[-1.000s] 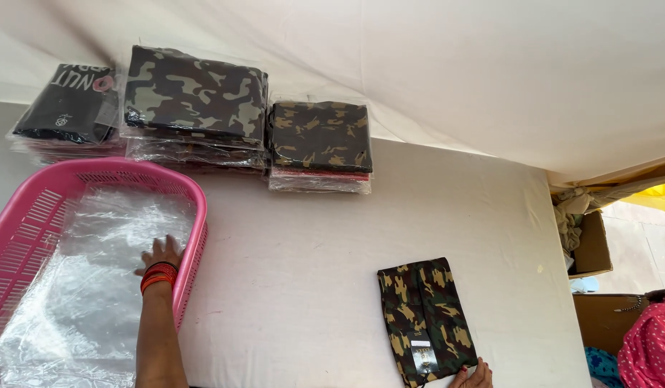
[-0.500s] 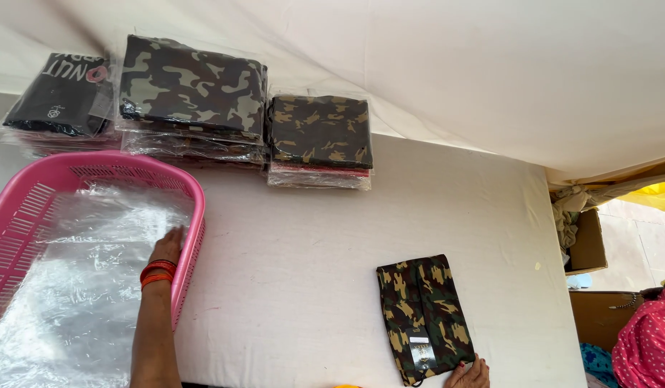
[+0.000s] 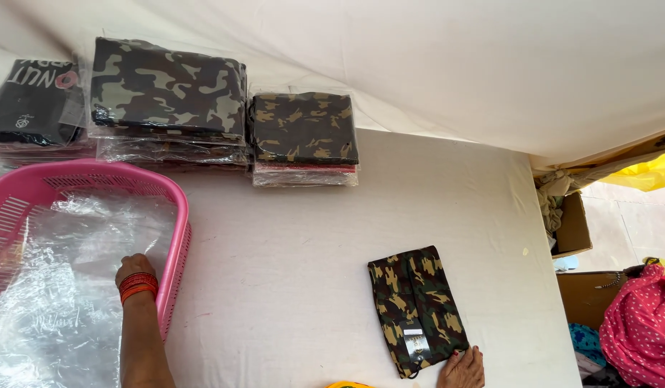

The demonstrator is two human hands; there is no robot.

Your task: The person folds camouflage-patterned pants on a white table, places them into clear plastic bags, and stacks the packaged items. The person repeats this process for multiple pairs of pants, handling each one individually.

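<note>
The left hand (image 3: 133, 267) reaches into the pink plastic basket (image 3: 176, 215) at the left side of the white cloth-covered table (image 3: 289, 266). The basket is full of clear, crinkly plastic bags (image 3: 66, 287). The hand lies on the bags, just inside the basket's near wall. Its fingers are bent down into the plastic, but I cannot tell if they pinch a bag or only touch it. Red and orange bangles (image 3: 138, 286) sit on the wrist.

The right hand (image 3: 462, 368) is low at the bottom edge, and only part of it shows. Its fingers lie flat and loose, pressing on the bottom corner of the folded green and brown camouflage cloth (image 3: 416, 309). They do not close around it. That cloth lies flat on the table, well apart from the basket, with a small paper tag (image 3: 414, 342) near its lower end.

At the back of the table are stacks of folded clothes in clear bags: a black stack (image 3: 34, 104), a big grey camouflage stack (image 3: 167, 90), and a smaller brown camouflage stack (image 3: 304, 129). A brown cardboard box (image 3: 573, 226) and a pink dotted bag (image 3: 641, 327) sit past the table's right side.
</note>
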